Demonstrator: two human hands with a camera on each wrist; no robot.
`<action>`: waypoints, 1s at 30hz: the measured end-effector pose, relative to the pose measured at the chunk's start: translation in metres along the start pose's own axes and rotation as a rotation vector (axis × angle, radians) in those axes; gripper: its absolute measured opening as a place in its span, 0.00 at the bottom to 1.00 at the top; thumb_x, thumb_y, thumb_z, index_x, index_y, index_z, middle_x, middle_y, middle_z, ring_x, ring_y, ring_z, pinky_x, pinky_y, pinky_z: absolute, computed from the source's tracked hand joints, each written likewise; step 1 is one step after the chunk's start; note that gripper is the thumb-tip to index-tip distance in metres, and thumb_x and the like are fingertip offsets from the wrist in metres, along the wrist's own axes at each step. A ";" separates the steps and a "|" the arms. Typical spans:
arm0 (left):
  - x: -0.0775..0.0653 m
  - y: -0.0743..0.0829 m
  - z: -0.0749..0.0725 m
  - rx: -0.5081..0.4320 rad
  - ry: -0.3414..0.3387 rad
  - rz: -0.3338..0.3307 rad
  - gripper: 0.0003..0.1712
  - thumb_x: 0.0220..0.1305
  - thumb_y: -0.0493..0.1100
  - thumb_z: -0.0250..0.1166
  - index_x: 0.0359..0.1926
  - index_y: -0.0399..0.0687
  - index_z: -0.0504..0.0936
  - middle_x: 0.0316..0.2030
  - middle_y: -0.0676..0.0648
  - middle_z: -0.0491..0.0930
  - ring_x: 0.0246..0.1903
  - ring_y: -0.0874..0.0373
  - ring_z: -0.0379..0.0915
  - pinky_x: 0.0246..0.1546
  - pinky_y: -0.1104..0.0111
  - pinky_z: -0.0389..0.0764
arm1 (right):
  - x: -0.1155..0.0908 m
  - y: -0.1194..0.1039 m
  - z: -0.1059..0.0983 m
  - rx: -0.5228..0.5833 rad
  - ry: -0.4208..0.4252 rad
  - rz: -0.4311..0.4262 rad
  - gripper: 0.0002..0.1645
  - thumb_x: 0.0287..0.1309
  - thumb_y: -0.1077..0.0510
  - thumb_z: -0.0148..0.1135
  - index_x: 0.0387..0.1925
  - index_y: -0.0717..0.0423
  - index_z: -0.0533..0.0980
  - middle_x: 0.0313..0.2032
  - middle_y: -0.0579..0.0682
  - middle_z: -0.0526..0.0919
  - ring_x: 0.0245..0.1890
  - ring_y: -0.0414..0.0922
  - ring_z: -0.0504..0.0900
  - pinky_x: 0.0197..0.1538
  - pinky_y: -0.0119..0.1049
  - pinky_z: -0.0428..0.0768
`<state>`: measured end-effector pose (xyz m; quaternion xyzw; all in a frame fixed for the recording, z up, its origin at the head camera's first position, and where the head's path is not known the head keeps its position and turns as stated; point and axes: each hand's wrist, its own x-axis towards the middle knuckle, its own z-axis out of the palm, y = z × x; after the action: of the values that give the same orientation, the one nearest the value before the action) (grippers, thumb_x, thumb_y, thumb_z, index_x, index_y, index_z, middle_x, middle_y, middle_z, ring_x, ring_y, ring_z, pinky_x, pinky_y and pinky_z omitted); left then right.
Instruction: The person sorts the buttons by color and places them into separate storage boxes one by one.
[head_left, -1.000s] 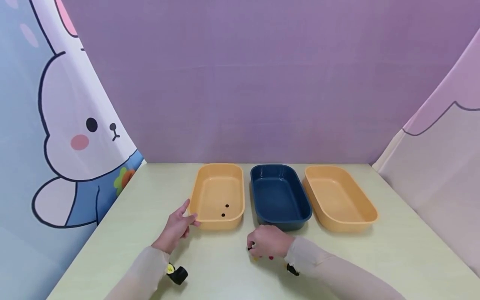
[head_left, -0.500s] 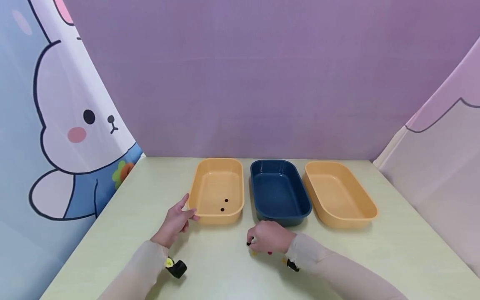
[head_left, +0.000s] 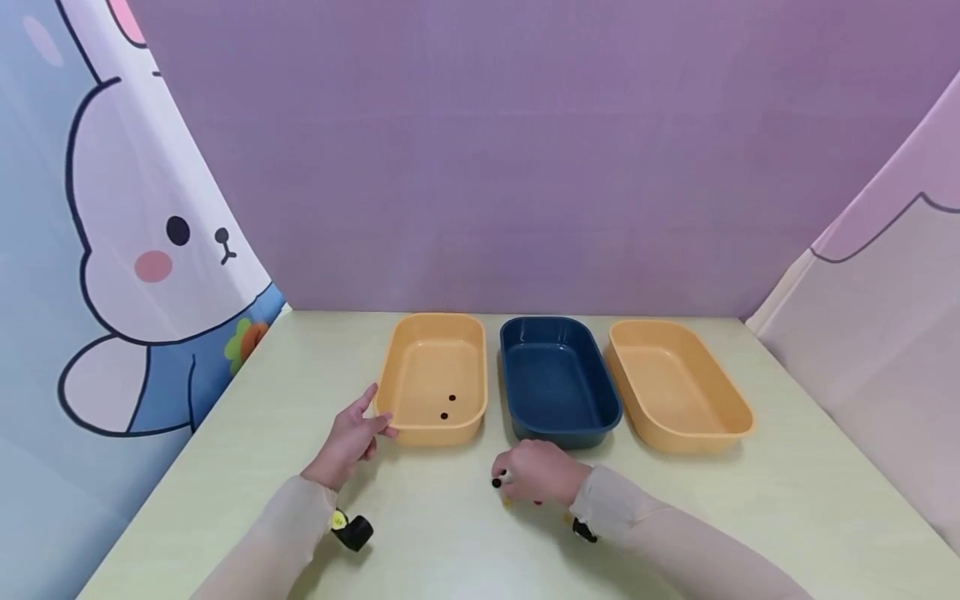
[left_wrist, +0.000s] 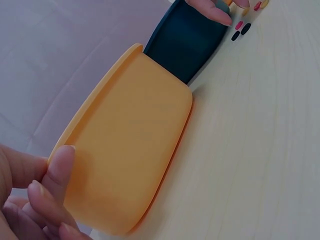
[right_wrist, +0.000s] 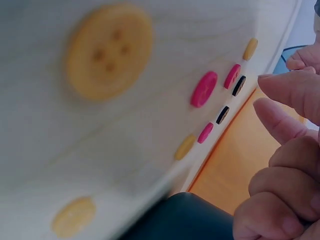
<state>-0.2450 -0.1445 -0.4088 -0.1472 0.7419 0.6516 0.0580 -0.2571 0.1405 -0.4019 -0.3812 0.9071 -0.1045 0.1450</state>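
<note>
My left hand [head_left: 348, 442] holds the near left corner of the left yellow tray [head_left: 431, 436], thumb over the rim and fingers against the outer wall. Inside that tray lie two black buttons [head_left: 444, 416]. In front of the blue tray [head_left: 562, 438], my right hand [head_left: 540, 472] is low over the table. Its thumb and index fingertip are apart with nothing between them, the other fingers curled. Close by those tips, the right wrist view has a black button [right_wrist: 239, 86] and another beside it. Pink buttons [right_wrist: 204, 89] and yellow buttons [right_wrist: 110, 52] lie around, mostly hidden by the hand in the head view.
To the right of the blue tray stands a second yellow tray [head_left: 690, 440]. All three trays line up along the back of the pale table [head_left: 442, 533]. A purple backdrop [head_left: 480, 167] rises behind, with a rabbit-printed cloth [head_left: 150, 217] at the left.
The head view has tilted slightly, so the trays sit higher in the picture. A black button by the right fingertips now shows more fully. My left hand keeps its hold on the tray.
</note>
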 end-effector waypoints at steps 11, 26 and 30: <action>0.002 -0.002 0.001 0.010 0.005 0.000 0.40 0.70 0.37 0.55 0.76 0.48 0.45 0.20 0.54 0.81 0.10 0.65 0.56 0.13 0.75 0.60 | 0.006 0.001 0.006 0.010 -0.020 0.033 0.08 0.53 0.63 0.64 0.35 0.52 0.84 0.17 0.35 0.76 0.09 0.33 0.69 0.30 0.26 0.74; -0.001 -0.002 0.002 0.004 0.013 0.008 0.40 0.69 0.36 0.55 0.76 0.48 0.46 0.20 0.54 0.81 0.10 0.65 0.55 0.13 0.75 0.60 | 0.011 -0.001 0.005 -0.123 -0.020 -0.008 0.04 0.56 0.58 0.63 0.30 0.47 0.82 0.14 0.34 0.71 0.08 0.31 0.68 0.32 0.25 0.74; 0.000 0.000 0.003 0.009 0.011 0.018 0.40 0.69 0.36 0.54 0.76 0.47 0.45 0.20 0.54 0.81 0.10 0.65 0.55 0.13 0.75 0.60 | 0.013 -0.003 0.004 -0.128 -0.034 0.009 0.07 0.56 0.59 0.62 0.24 0.46 0.80 0.13 0.36 0.71 0.08 0.33 0.68 0.26 0.25 0.72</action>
<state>-0.2452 -0.1419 -0.4094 -0.1439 0.7463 0.6480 0.0486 -0.2625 0.1287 -0.4067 -0.3873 0.9110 -0.0393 0.1360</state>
